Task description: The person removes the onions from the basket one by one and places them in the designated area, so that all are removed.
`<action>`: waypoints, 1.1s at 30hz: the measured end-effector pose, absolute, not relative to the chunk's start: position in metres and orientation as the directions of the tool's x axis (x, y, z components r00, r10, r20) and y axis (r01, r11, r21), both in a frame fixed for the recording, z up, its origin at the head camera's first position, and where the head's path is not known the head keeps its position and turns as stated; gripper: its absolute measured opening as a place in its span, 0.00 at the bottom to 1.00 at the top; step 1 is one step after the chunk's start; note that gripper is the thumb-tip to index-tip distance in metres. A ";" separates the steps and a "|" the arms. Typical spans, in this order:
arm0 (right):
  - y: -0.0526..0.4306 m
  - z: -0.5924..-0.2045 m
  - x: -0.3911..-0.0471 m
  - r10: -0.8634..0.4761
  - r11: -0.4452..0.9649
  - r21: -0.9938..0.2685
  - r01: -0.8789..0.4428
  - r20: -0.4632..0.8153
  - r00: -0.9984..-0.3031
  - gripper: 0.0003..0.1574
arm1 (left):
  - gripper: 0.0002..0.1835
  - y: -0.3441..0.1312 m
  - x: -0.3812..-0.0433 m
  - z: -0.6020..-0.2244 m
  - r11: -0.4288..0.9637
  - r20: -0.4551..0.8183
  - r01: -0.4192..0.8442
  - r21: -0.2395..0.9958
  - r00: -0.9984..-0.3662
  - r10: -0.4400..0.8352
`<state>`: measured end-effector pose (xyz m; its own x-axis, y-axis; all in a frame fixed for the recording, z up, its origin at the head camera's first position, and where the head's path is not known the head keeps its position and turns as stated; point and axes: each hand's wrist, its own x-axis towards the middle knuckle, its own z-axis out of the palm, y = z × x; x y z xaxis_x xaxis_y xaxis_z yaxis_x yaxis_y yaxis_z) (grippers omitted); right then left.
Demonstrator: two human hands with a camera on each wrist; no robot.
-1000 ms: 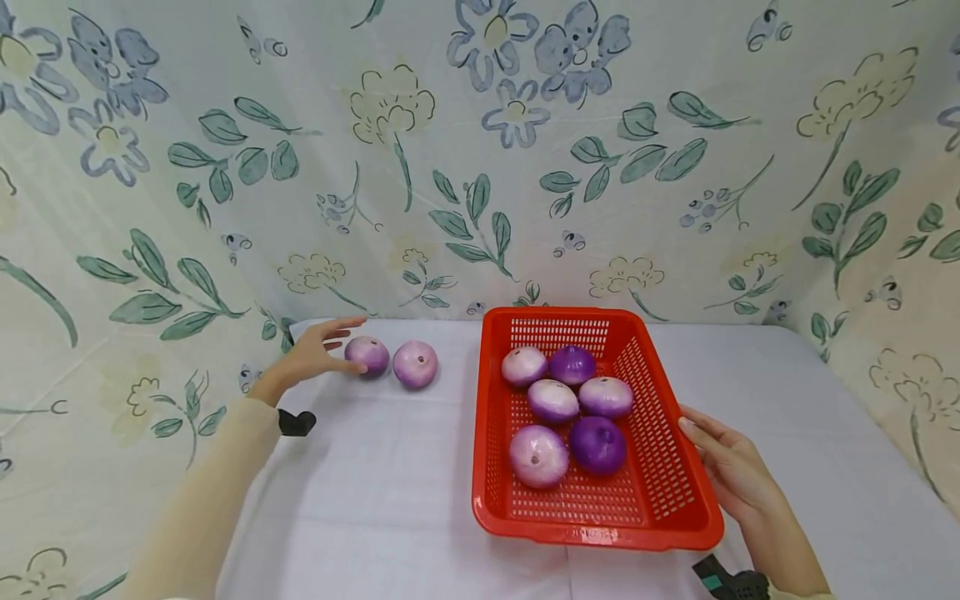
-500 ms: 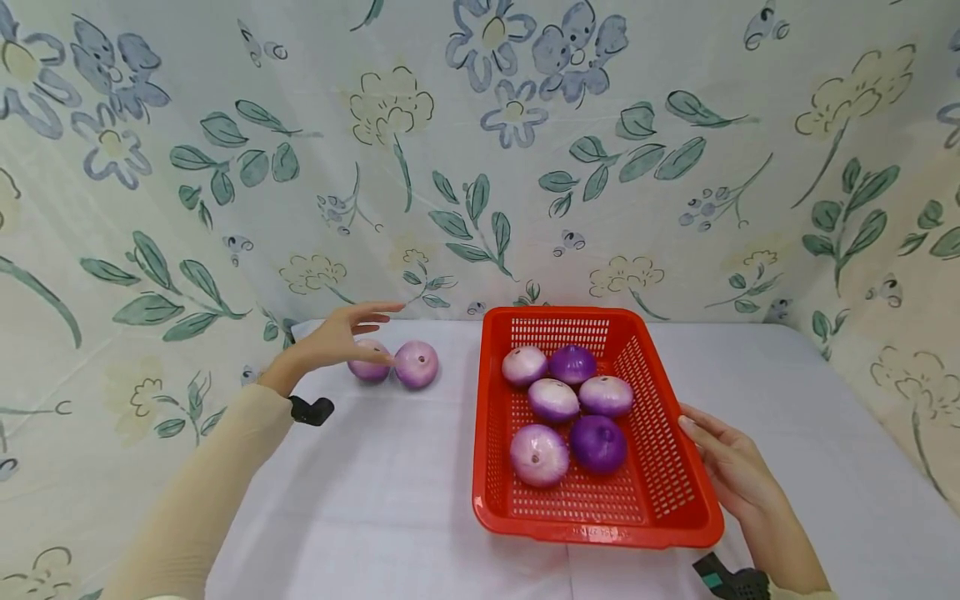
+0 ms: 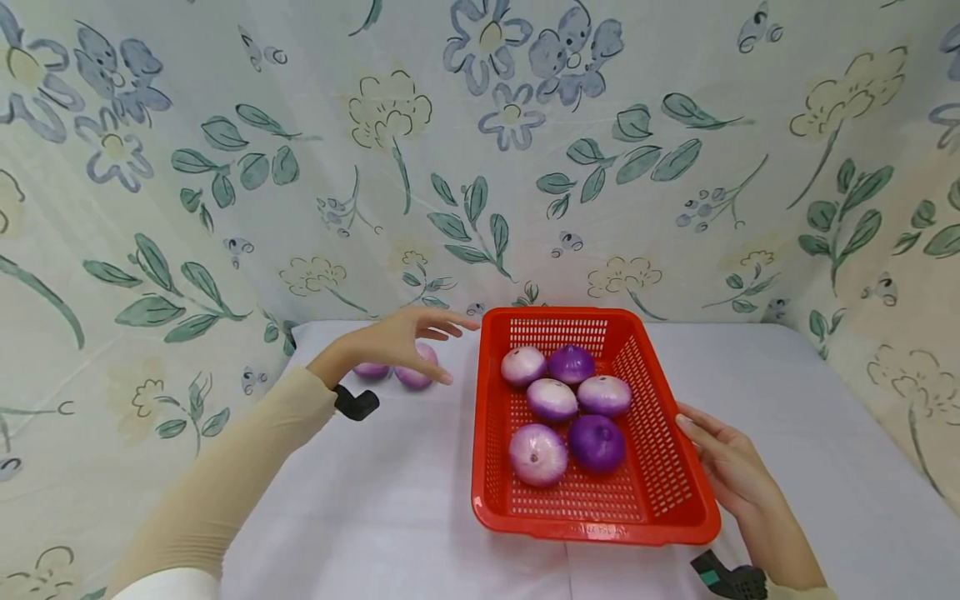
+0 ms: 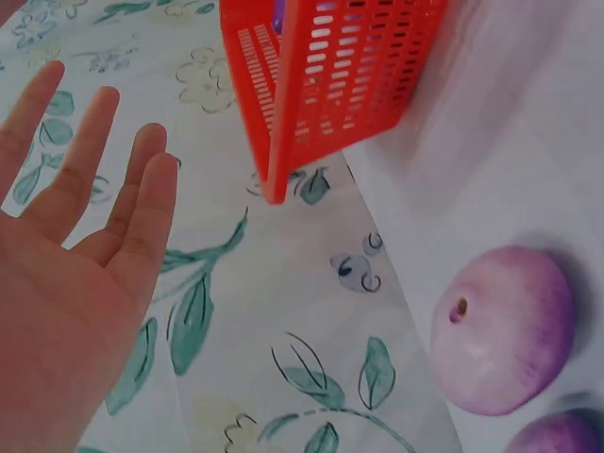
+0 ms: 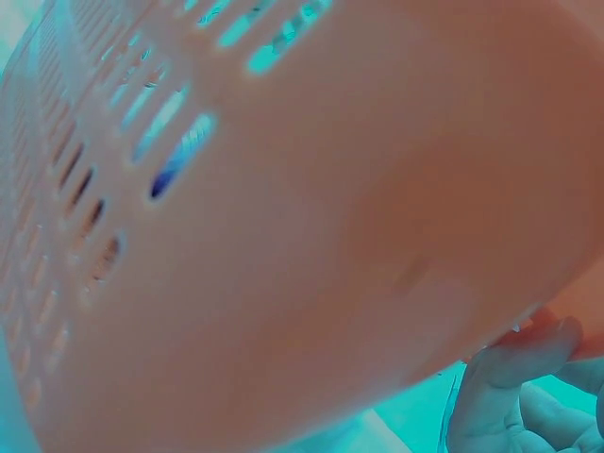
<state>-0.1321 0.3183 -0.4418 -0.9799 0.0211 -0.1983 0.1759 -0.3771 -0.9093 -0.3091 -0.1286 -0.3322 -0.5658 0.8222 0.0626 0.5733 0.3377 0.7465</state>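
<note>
My left hand (image 3: 393,343) is above the table at the left, its fingers extended and nothing in its grasp. Behind it, partly hidden, two purple onions lie on the table: one nearer the basket (image 3: 412,380) and one farther left (image 3: 371,372). The left wrist view shows the spread fingers (image 4: 151,203) apart from the nearer onion (image 4: 505,330). A red perforated plastic basket (image 3: 600,533) stands right of centre and holds several purple and white onions, such as a dark purple one (image 3: 597,443). My right hand (image 3: 738,471) grips the basket's right rim, thumb on top.
A white cloth (image 3: 360,492) covers the table. Floral fabric (image 3: 480,167) hangs behind and along both sides, meeting the table's back edge just beyond the onions and basket.
My left hand has moved right, away from the far-left onion, across the second one and toward the basket, with nothing picked up. The right hand stays on the rim.
</note>
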 end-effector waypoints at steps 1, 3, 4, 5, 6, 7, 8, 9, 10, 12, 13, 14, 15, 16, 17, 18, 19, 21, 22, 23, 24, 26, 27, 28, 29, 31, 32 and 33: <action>0.318 -0.442 -0.132 0.022 -0.373 -0.911 0.176 -0.198 -0.980 0.15 | 0.40 -0.122 -0.307 -0.330 0.348 0.047 0.576 0.740 -0.560 0.827; 0.319 -0.443 -0.132 0.024 -0.365 -0.915 0.175 -0.197 -0.980 0.15 | 0.39 -0.109 -0.304 -0.328 0.332 0.031 0.589 0.737 -0.520 0.854; 0.319 -0.443 -0.132 0.024 -0.362 -0.915 0.175 -0.197 -0.980 0.15 | 0.39 -0.103 -0.303 -0.328 0.316 0.024 0.592 0.741 -0.494 0.869; 0.319 -0.443 -0.132 0.024 -0.363 -0.915 0.176 -0.199 -0.980 0.15 | 0.39 -0.096 -0.302 -0.327 0.296 0.020 0.598 0.745 -0.463 0.886; 0.319 -0.443 -0.132 0.024 -0.364 -0.914 0.178 -0.201 -0.979 0.15 | 0.38 -0.090 -0.301 -0.327 0.268 0.019 0.601 0.753 -0.427 0.904; 0.319 -0.443 -0.132 0.024 -0.365 -0.913 0.180 -0.203 -0.979 0.15 | 0.38 -0.083 -0.300 -0.327 0.240 0.020 0.606 0.758 -0.389 0.921; 0.318 -0.443 -0.132 0.024 -0.365 -0.913 0.182 -0.204 -0.979 0.15 | 0.38 -0.077 -0.299 -0.327 0.216 0.019 0.610 0.763 -0.355 0.935; 0.318 -0.443 -0.132 0.024 -0.365 -0.913 0.184 -0.206 -0.978 0.15 | 0.38 -0.071 -0.298 -0.328 0.202 0.014 0.612 0.764 -0.329 0.944; 0.318 -0.443 -0.131 0.024 -0.365 -0.912 0.185 -0.208 -0.978 0.15 | 0.38 -0.065 -0.296 -0.327 0.195 0.004 0.613 0.766 -0.307 0.952; 0.318 -0.442 -0.131 0.026 -0.368 -0.911 0.188 -0.212 -0.977 0.15 | 0.37 -0.053 -0.294 -0.328 0.182 -0.014 0.613 0.769 -0.269 0.963; 0.318 -0.441 -0.131 0.027 -0.368 -0.911 0.187 -0.212 -0.977 0.15 | 0.37 -0.048 -0.293 -0.329 0.179 -0.024 0.612 0.770 -0.252 0.967; 0.317 -0.441 -0.131 0.028 -0.368 -0.911 0.187 -0.212 -0.977 0.15 | 0.37 -0.042 -0.292 -0.330 0.171 -0.032 0.607 0.776 -0.233 0.972; 0.317 -0.440 -0.131 0.028 -0.370 -0.910 0.187 -0.212 -0.977 0.14 | 0.36 -0.037 -0.292 -0.331 0.159 -0.038 0.597 0.786 -0.209 0.977; 0.317 -0.440 -0.131 0.028 -0.371 -0.910 0.187 -0.212 -0.977 0.14 | 0.36 -0.033 -0.291 -0.332 0.152 -0.048 0.588 0.794 -0.189 0.981; 0.317 -0.440 -0.131 0.029 -0.370 -0.910 0.188 -0.213 -0.977 0.14 | 0.35 -0.028 -0.290 -0.333 0.146 -0.057 0.575 0.805 -0.170 0.984; 0.317 -0.440 -0.130 0.030 -0.369 -0.910 0.188 -0.214 -0.976 0.14 | 0.35 -0.024 -0.289 -0.334 0.148 -0.071 0.565 0.812 -0.156 0.985; 0.317 -0.439 -0.130 0.032 -0.367 -0.911 0.189 -0.215 -0.976 0.14 | 0.35 -0.021 -0.288 -0.335 0.152 -0.086 0.555 0.818 -0.143 0.986; 0.317 -0.440 -0.130 0.034 -0.366 -0.911 0.189 -0.216 -0.976 0.14 | 0.35 -0.014 -0.287 -0.339 0.147 -0.109 0.544 0.826 -0.102 0.989; 0.317 -0.441 -0.130 0.035 -0.366 -0.911 0.188 -0.215 -0.976 0.14 | 0.34 -0.011 -0.286 -0.341 0.146 -0.119 0.542 0.827 -0.086 0.989; 0.317 -0.441 -0.130 0.035 -0.366 -0.911 0.189 -0.216 -0.976 0.14 | 0.34 -0.008 -0.286 -0.342 0.150 -0.131 0.543 0.826 -0.073 0.989; 0.317 -0.441 -0.130 0.035 -0.367 -0.911 0.188 -0.216 -0.976 0.14 | 0.34 -0.005 -0.286 -0.344 0.154 -0.144 0.548 0.822 -0.061 0.988; 0.317 -0.442 -0.130 0.035 -0.371 -0.910 0.186 -0.214 -0.976 0.14 | 0.33 0.002 -0.286 -0.346 0.154 -0.161 0.553 0.819 -0.036 0.986; 0.317 -0.441 -0.130 0.035 -0.370 -0.910 0.185 -0.213 -0.976 0.14 | 0.32 0.004 -0.286 -0.347 0.161 -0.171 0.555 0.816 -0.035 0.985; 0.317 -0.441 -0.130 0.037 -0.370 -0.910 0.185 -0.213 -0.976 0.14 | 0.32 0.007 -0.285 -0.348 0.168 -0.179 0.551 0.818 -0.034 0.983; 0.317 -0.441 -0.130 0.039 -0.370 -0.910 0.184 -0.214 -0.976 0.14 | 0.32 0.009 -0.285 -0.349 0.180 -0.192 0.548 0.817 -0.036 0.981; 0.316 -0.440 -0.130 0.043 -0.369 -0.911 0.184 -0.214 -0.976 0.14 | 0.31 0.014 -0.285 -0.352 0.193 -0.209 0.540 0.819 -0.033 0.977; 0.316 -0.440 -0.130 0.044 -0.370 -0.911 0.183 -0.214 -0.976 0.14 | 0.31 0.016 -0.285 -0.354 0.205 -0.223 0.535 0.819 -0.032 0.974; 0.316 -0.440 -0.130 0.045 -0.374 -0.909 0.186 -0.218 -0.975 0.13 | 0.32 0.018 -0.285 -0.356 0.223 -0.243 0.534 0.816 -0.034 0.970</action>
<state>-0.1300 0.3159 -0.4403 -0.9749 0.0453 -0.2181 0.1860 -0.3735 -0.9088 -0.2854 0.0177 -0.3562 -0.0336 0.9695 -0.2428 0.5336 0.2228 0.8159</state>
